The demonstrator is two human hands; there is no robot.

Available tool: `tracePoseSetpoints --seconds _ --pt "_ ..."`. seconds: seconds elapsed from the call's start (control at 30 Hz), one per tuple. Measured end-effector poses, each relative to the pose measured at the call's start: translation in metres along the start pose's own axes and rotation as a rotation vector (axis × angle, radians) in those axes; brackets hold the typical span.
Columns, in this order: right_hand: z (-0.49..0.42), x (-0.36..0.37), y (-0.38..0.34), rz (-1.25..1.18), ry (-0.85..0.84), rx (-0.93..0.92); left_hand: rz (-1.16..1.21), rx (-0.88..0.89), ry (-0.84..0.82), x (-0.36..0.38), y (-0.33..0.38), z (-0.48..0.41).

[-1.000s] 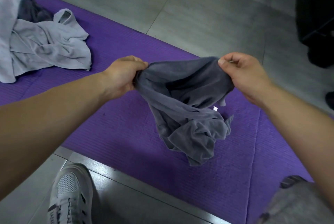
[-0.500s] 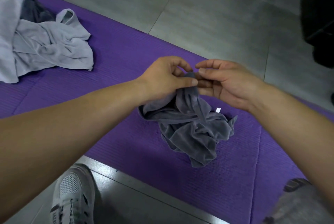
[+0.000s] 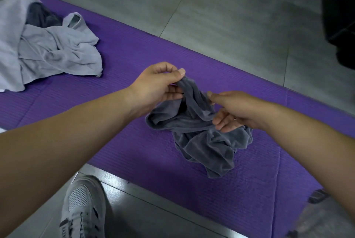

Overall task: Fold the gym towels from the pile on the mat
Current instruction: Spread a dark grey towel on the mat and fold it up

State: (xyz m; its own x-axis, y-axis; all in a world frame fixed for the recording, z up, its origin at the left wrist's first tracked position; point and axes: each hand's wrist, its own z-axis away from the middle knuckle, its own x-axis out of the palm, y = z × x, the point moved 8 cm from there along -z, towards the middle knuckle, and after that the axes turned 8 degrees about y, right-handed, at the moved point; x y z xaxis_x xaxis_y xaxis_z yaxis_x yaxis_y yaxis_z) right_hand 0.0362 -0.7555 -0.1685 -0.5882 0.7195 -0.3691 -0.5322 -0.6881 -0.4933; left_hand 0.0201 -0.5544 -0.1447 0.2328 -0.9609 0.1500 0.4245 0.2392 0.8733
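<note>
**Dark towel half-lifted at mid-mat**

Grey tiled floor [image 3: 230, 26] borders the purple mat [image 3: 134, 49] on its far and near edges. A wide stretch of bare mat lies open between the pile and the hands. The pile of pale grey towels [image 3: 53, 53] (a darker one tucked inside) sits at the mat's left end, well apart. The dark grey towel [image 3: 207, 141] lies crumpled mid-mat with its top raised. The left hand [image 3: 157, 87] pinches that raised edge. The right hand [image 3: 236, 110] clasps a fold just beside it, thumb above curled fingers. A white shoe [image 3: 84, 210] stands off the near edge.
</note>
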Motion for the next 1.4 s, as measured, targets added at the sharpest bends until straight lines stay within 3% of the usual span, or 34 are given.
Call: tracePoseSetpoints --seconds 0.13,0.23,0.3,0.33,0.4,0.5,0.57,0.67,0.77,0.87,1.03,1.13,1.27,1.4 --pt "-0.004 0.001 -0.006 -0.258 0.026 -0.038 -0.005 -0.038 -0.103 0.007 -0.005 0.009" --pt "-0.008 -0.019 -0.012 -0.291 0.243 -0.159 -0.104 -0.144 -0.324 0.022 -0.014 0.025" --pt "-0.001 -0.041 -0.024 -0.193 0.464 -0.331 -0.263 -0.195 -0.469 0.029 -0.020 0.038" --pt "0.004 -0.051 -0.031 -0.153 0.556 -0.418 -0.370 -0.187 -0.497 0.028 -0.021 0.040" --pt "0.015 -0.060 -0.044 -0.176 0.626 -0.547 -0.523 -0.117 -0.402 0.021 -0.017 0.029" --pt "0.026 -0.058 -0.056 -0.377 0.527 -0.626 -0.467 0.022 -0.143 0.010 0.001 0.003" --pt "0.031 -0.046 -0.063 -0.529 0.365 -0.618 -0.380 0.094 -0.091 0.014 0.013 -0.008" --pt "0.045 -0.035 -0.069 -0.644 0.149 -0.587 -0.272 0.121 -0.214 0.039 0.023 -0.010" --pt "0.058 -0.043 -0.070 -0.699 0.068 -0.607 -0.244 0.115 -0.352 0.055 0.025 -0.002" --pt "0.061 -0.054 -0.064 -0.678 0.074 -0.580 -0.260 0.149 -0.372 0.059 0.031 0.001" --pt "0.062 -0.050 -0.058 -0.540 0.073 -0.546 -0.300 0.364 -0.311 0.067 0.064 0.010" --pt "0.067 -0.058 -0.064 -0.615 0.115 -0.601 -0.373 0.418 -0.334 0.073 0.079 0.017" --pt "0.076 -0.070 -0.072 -0.720 0.195 -0.697 -0.549 0.251 -0.396 0.068 0.084 0.017" --pt "0.072 -0.115 -0.067 -0.903 0.440 -0.711 -0.716 0.096 -0.440 0.046 0.076 0.015"
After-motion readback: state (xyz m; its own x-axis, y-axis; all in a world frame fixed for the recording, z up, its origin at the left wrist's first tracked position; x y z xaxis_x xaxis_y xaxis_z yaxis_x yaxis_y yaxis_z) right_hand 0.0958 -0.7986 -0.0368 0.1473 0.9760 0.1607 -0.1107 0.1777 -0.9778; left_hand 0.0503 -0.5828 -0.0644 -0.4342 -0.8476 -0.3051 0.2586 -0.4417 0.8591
